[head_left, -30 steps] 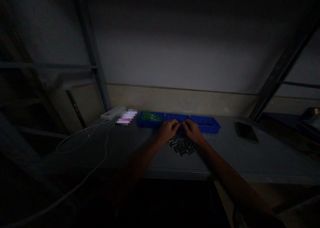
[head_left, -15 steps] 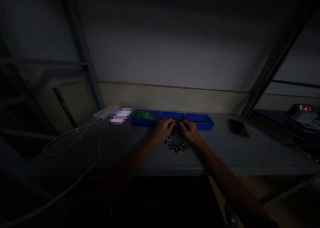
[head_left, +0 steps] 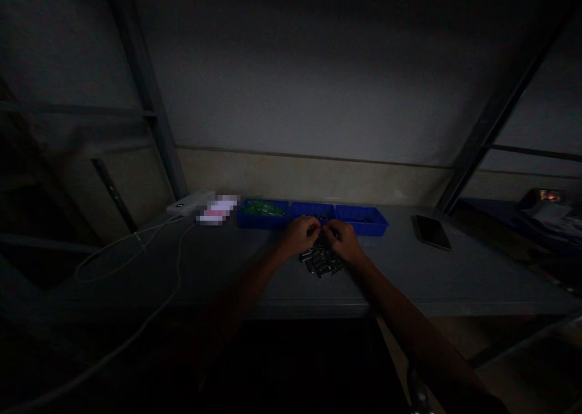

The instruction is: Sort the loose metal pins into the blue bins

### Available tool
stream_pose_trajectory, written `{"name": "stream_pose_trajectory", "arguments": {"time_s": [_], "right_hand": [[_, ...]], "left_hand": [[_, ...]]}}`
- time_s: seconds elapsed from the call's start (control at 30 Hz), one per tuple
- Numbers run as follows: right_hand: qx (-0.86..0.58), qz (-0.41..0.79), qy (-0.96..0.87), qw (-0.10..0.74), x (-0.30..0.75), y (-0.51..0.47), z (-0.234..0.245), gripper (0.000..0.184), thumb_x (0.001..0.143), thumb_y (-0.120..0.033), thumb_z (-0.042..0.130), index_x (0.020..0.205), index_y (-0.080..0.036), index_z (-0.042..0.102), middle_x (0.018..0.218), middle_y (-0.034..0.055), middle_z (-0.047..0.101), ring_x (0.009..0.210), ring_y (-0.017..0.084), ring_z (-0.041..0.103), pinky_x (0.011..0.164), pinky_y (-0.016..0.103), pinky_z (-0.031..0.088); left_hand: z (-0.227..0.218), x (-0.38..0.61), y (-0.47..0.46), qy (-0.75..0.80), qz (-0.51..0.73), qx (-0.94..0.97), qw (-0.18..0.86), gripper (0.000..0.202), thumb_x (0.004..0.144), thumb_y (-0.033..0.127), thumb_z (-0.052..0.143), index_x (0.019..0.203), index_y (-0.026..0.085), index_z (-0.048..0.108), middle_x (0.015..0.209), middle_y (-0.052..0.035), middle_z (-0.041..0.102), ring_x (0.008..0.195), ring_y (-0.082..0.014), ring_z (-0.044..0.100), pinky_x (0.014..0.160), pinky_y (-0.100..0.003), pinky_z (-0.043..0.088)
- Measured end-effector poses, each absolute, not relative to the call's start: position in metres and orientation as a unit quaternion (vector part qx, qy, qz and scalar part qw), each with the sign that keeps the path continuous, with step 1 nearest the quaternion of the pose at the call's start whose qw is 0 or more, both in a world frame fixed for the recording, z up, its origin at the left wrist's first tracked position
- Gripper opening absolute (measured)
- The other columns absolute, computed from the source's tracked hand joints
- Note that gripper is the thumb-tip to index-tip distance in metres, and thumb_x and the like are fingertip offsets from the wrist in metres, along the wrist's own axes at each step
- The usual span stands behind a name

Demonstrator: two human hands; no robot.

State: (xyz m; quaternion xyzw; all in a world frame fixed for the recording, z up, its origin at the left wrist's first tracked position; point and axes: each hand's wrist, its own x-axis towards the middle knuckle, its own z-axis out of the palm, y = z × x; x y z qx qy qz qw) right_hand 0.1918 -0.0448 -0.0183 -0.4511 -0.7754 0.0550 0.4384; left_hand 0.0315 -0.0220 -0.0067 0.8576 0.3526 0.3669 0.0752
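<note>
The scene is very dark. My left hand (head_left: pixel 300 235) and my right hand (head_left: pixel 342 241) meet over a grey table (head_left: pixel 454 274), fingers curled and pinched together around something small that I cannot make out. Just below them lies a pile of several small metal cylinders (head_left: pixel 321 262). Right behind the hands stands a long blue tray (head_left: pixel 364 227) with three compartments; the left compartment holds green bits (head_left: pixel 262 208).
A dark phone (head_left: pixel 431 232) lies flat at the right of the table. At the left rear sit a white power bank (head_left: pixel 188 203) with a white cable (head_left: pixel 136 244) trailing off the table's left side, and a blurred pink-white object (head_left: pixel 217 211). Metal shelf posts flank the wall.
My hands have drawn closer together and a little nearer the pile. The camera view has shifted slightly to the right and up.
</note>
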Motion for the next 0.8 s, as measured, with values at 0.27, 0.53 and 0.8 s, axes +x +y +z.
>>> {"name": "stream_pose_trajectory", "arguments": {"time_s": [0.27, 0.53, 0.8], "right_hand": [[-0.478, 0.088, -0.716, 0.501, 0.1941, -0.0468, -0.0163, 0.031, 0.085, -0.038, 0.039, 0.063, -0.019, 0.049, 0.056, -0.0021, 0.05, 0.054, 0.012, 0.045, 0.053, 0.023, 0.031], [-0.482, 0.108, -0.72, 0.487, 0.1923, -0.0446, -0.0186, 0.036, 0.086, -0.044, 0.037, 0.063, -0.019, 0.048, 0.055, -0.0028, 0.048, 0.053, 0.011, 0.044, 0.051, 0.023, 0.03], [-0.481, 0.069, -0.74, 0.465, 0.1942, -0.0467, -0.0168, 0.027, 0.086, -0.037, 0.04, 0.072, -0.019, 0.053, 0.062, -0.0008, 0.056, 0.056, 0.012, 0.05, 0.055, 0.023, 0.034]], "left_hand": [[-0.0043, 0.0249, -0.022, 0.331, 0.399, 0.852, 0.082, 0.027, 0.074, 0.007, 0.049, 0.094, 0.016, 0.063, 0.083, -0.0036, 0.067, 0.081, -0.016, 0.059, 0.079, -0.03, 0.046], [-0.0026, 0.027, -0.0227, 0.345, 0.413, 0.839, 0.077, 0.013, 0.081, 0.022, 0.052, 0.081, 0.017, 0.063, 0.082, -0.0033, 0.067, 0.08, -0.0163, 0.06, 0.078, -0.029, 0.046], [-0.0029, 0.0261, -0.0226, 0.35, 0.412, 0.838, 0.075, 0.02, 0.086, 0.028, 0.046, 0.084, 0.018, 0.064, 0.085, -0.0026, 0.068, 0.082, -0.0152, 0.061, 0.079, -0.027, 0.045]]}}
